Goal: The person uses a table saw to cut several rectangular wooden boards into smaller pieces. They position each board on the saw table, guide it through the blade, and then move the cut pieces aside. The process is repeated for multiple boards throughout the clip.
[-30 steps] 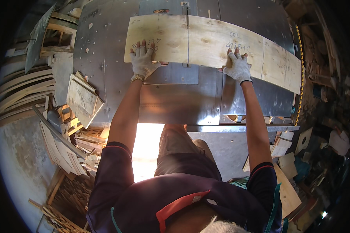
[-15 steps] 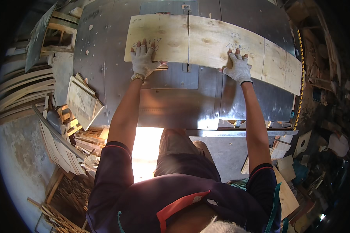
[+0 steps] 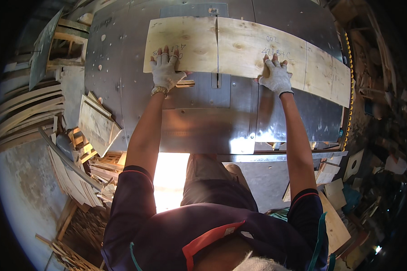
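Note:
A long pale plywood board with handwritten pencil marks lies across the grey metal machine table. A thin dark line crosses it, level with a narrow slot in the table, and a fainter line runs farther right. My left hand, in a white fingertip-less glove, rests with spread fingers on the near edge of the board's left part. Also gloved, my right hand lies spread on the near edge of its larger right part. Thin wood strips sit by my left thumb.
Along the table's right edge runs a yellow beaded strip. A metal rail borders the near side. Board offcuts lean at the left, near stacked curved planks. Scrap wood fills the lower left; panels stand at the lower right.
Both hands stay flat on the board, almost unmoved. The view has shifted slightly, and more of the thin wood strips beside my left thumb shows.

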`<state>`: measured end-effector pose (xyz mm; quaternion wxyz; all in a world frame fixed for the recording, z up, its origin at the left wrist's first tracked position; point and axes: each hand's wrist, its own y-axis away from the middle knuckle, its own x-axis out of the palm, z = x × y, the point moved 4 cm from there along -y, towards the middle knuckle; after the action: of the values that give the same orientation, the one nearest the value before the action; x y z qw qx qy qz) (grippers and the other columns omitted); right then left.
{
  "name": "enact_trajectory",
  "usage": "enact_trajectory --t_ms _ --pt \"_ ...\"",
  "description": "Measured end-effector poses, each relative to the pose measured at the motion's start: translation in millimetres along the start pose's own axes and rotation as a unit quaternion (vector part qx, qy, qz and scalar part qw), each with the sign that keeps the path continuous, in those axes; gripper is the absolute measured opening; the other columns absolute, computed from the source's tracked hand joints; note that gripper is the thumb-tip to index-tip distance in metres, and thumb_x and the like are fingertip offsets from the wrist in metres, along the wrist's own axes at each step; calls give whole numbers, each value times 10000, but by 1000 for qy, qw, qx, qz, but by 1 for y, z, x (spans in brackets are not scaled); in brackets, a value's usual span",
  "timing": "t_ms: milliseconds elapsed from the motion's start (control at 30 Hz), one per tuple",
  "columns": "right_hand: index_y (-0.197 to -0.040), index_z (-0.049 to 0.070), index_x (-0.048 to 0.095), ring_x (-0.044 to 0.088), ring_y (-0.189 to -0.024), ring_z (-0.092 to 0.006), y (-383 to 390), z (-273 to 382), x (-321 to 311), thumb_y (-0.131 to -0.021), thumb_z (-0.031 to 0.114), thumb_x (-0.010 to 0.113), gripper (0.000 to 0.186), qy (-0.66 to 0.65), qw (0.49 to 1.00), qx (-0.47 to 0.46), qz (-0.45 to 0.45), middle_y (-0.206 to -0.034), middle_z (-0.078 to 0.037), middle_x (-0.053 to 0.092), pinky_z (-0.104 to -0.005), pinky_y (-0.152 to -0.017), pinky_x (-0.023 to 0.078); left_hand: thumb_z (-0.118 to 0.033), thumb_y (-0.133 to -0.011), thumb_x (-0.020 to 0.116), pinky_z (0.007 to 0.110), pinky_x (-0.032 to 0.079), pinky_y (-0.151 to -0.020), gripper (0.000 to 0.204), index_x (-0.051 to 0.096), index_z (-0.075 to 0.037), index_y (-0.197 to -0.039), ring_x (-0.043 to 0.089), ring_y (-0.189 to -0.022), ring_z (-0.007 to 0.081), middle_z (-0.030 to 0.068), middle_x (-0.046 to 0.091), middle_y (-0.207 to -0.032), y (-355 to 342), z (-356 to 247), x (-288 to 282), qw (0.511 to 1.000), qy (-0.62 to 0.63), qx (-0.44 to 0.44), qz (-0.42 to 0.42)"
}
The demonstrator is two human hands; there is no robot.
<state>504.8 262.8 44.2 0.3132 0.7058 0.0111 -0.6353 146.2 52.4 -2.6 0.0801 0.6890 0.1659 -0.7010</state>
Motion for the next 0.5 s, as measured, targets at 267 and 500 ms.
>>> enact_trajectory --t_ms 267,500 --pt "-1671 312 303 184 -1575 -538 -10 -4 2 -747 583 851 1108 5 1000 1 -8 -1772 -90 194 -805 -1157 258 -766 -702 774 644 209 -1230 1076 483 -239 -1593 298 -1563 380 187 382 -1669 -8 -1 -2 1000 6 -13 25" --pt "-1660 336 318 234 -1554 -549 -18 -4 2 -756 576 840 1071 15 1000 -1 -20 -1762 -89 234 -789 -1118 323 -779 -714 767 609 206 -1242 1105 451 -222 -1615 273 -1581 358 175 392 -1661 -16 -4 -8 999 -1 -21 40"
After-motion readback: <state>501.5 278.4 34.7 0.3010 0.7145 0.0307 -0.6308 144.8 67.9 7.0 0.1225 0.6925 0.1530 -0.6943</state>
